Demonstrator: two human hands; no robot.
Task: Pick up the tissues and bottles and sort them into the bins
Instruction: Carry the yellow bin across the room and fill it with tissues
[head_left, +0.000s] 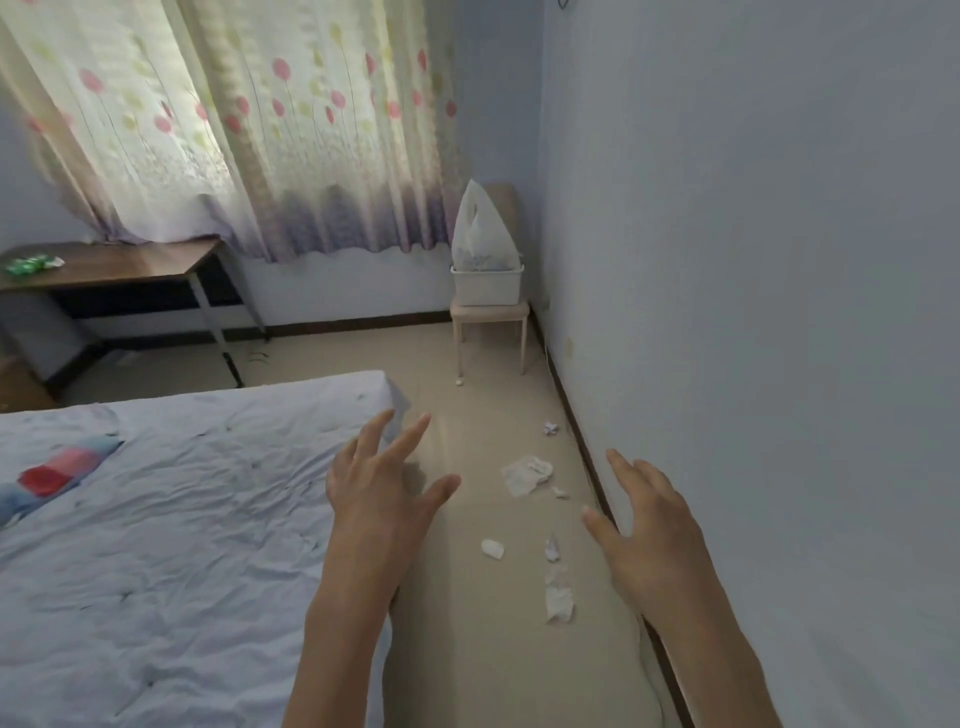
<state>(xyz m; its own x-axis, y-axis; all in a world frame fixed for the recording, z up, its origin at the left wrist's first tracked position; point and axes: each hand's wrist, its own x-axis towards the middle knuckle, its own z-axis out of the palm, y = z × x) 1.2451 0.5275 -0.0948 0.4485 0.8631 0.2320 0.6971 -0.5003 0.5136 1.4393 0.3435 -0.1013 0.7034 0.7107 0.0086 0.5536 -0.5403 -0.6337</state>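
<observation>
tissues (527, 474) on floor between left hand (382, 486) and right hand (644, 530)

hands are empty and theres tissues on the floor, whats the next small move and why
Probably bend and lower the right hand toward the nearest tissue on the floor. It and the left hand are open and hold nothing, more tissues lie further on, and the bin sits far off on a stool.

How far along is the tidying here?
Done: unclear; the bin on the stool holds a bag, contents hidden. In hand: nothing; left hand and right hand are open. Left: a flat tissue, a balled tissue and other scraps on the floor. No bottles show.
</observation>
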